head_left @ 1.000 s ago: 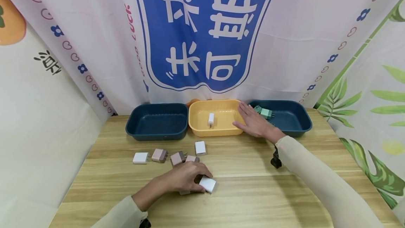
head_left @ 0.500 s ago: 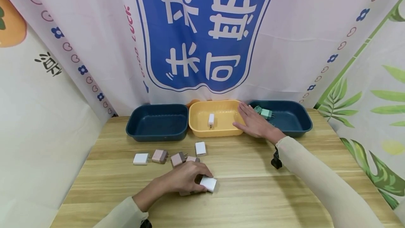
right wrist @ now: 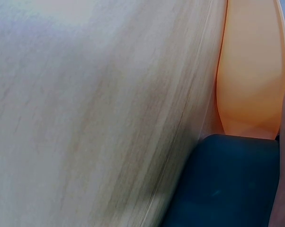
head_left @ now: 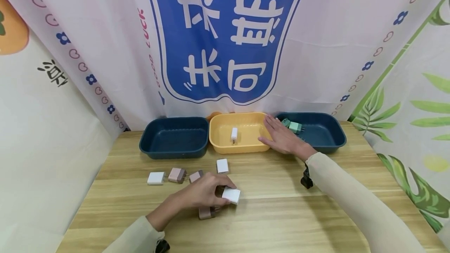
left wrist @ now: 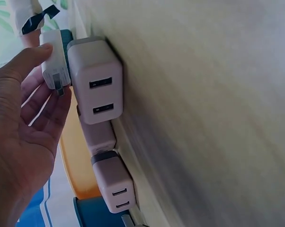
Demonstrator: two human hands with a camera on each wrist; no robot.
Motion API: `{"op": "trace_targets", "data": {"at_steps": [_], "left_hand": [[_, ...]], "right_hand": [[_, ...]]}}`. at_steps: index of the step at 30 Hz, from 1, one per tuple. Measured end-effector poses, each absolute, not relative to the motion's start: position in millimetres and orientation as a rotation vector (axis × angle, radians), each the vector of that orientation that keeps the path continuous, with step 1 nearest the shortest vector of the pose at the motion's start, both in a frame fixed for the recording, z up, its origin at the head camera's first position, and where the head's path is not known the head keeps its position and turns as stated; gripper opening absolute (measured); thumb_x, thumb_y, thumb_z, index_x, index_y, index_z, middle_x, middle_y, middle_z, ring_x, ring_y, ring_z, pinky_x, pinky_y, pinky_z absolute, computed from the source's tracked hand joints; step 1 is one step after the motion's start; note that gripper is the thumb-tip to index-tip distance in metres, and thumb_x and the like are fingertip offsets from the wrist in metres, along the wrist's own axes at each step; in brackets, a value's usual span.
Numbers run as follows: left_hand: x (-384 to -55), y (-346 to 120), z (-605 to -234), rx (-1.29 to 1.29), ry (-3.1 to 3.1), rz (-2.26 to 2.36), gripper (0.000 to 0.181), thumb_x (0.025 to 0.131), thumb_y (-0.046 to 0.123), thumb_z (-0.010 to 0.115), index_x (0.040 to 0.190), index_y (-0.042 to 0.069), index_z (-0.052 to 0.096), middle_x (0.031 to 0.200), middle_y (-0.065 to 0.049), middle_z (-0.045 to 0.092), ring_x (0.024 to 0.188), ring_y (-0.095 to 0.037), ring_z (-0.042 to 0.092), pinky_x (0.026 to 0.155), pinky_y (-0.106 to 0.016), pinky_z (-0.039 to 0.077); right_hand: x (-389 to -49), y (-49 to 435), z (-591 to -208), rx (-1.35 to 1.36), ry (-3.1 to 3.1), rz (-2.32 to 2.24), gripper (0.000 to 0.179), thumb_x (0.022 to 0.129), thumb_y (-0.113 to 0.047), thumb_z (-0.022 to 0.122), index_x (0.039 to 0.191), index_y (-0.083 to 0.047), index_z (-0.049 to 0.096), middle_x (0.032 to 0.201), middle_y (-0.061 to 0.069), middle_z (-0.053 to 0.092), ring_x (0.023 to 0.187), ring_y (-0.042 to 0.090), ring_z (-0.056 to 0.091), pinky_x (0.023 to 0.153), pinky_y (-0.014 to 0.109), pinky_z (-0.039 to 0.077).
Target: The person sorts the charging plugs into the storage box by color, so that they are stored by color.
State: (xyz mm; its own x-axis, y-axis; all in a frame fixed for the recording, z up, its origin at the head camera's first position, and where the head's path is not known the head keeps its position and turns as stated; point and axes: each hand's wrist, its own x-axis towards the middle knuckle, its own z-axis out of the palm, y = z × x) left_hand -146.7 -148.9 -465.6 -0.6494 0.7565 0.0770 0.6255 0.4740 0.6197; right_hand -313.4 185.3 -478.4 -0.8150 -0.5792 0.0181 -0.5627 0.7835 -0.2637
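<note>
My left hand (head_left: 202,191) pinches a white charger plug (head_left: 231,195) between thumb and fingers over the table. In the left wrist view its metal prongs point toward the palm side, and pink chargers (left wrist: 96,85) stand close beside it. One pink charger (head_left: 206,212) lies just below the hand; another pink charger (head_left: 195,176) is partly covered by it. My right hand (head_left: 283,136) rests with straight fingers over the adjoining rims of the yellow bin (head_left: 242,148) and the right blue bin (head_left: 327,148). Inside the yellow bin lies a white charger (head_left: 234,134).
Left of the yellow bin stands another dark blue bin (head_left: 174,153). Green chargers (head_left: 295,127) lie in the right blue bin. On the wooden table (head_left: 281,221) are a white charger (head_left: 156,178), a pink charger (head_left: 177,175) and a white charger (head_left: 222,166). A printed curtain hangs behind.
My left hand has risen slightly away from me with the white charger, uncovering more of the pink charger below it. The right hand stays in place.
</note>
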Motion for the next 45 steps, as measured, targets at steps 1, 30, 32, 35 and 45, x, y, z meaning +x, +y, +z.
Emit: {"op": "trace_targets", "data": {"at_steps": [1, 30, 32, 35, 45], "left_hand": [[-147, -149, -465, 1.188, 2.515, 0.932, 0.031, 0.09, 0.02, 0.087, 0.119, 0.015, 0.078, 0.118, 0.003, 0.075, 0.103, -0.001, 0.066, 0.084, -0.02, 0.058], [-181, -150, -444, 1.106, 2.864, 1.07, 0.037, 0.083, 0.013, 0.092, 0.116, 0.005, 0.078, 0.11, -0.008, 0.078, 0.095, -0.018, 0.072, 0.081, -0.038, 0.064], [-186, -151, -441, 1.063, 2.873, 1.11, 0.037, 0.082, 0.013, 0.092, 0.116, 0.005, 0.078, 0.11, -0.008, 0.077, 0.095, -0.019, 0.072, 0.082, -0.039, 0.064], [-191, -151, -437, 1.012, 2.887, 1.153, 0.036, 0.082, 0.011, 0.092, 0.115, 0.005, 0.078, 0.11, -0.008, 0.076, 0.094, -0.019, 0.071, 0.082, -0.042, 0.064], [-207, -148, -432, 0.862, 2.979, 1.148, 0.034, 0.085, 0.015, 0.091, 0.115, 0.005, 0.078, 0.114, -0.009, 0.076, 0.093, -0.023, 0.069, 0.081, -0.043, 0.064]], "right_hand": [[-313, 185, -478, -0.93, 2.907, -0.399, 0.093, 0.109, -0.065, 0.035, 0.166, 0.005, 0.013, 0.177, 0.018, 0.003, 0.164, 0.033, 0.002, 0.133, 0.052, 0.006], [-311, 183, -476, -0.926, 2.905, -0.402, 0.091, 0.11, -0.064, 0.035, 0.167, 0.004, 0.013, 0.178, 0.017, 0.002, 0.165, 0.033, 0.002, 0.133, 0.051, 0.007], [-311, 183, -477, -0.925, 2.903, -0.408, 0.091, 0.11, -0.063, 0.036, 0.166, 0.004, 0.013, 0.177, 0.018, 0.002, 0.165, 0.033, 0.002, 0.133, 0.052, 0.006], [-310, 184, -478, -0.924, 2.9, -0.416, 0.092, 0.11, -0.064, 0.037, 0.166, 0.005, 0.013, 0.177, 0.018, 0.002, 0.164, 0.034, 0.002, 0.133, 0.053, 0.006], [-311, 184, -476, -0.918, 2.912, -0.389, 0.092, 0.11, -0.065, 0.035, 0.166, 0.004, 0.013, 0.177, 0.017, 0.003, 0.165, 0.032, 0.002, 0.133, 0.051, 0.006]]}}
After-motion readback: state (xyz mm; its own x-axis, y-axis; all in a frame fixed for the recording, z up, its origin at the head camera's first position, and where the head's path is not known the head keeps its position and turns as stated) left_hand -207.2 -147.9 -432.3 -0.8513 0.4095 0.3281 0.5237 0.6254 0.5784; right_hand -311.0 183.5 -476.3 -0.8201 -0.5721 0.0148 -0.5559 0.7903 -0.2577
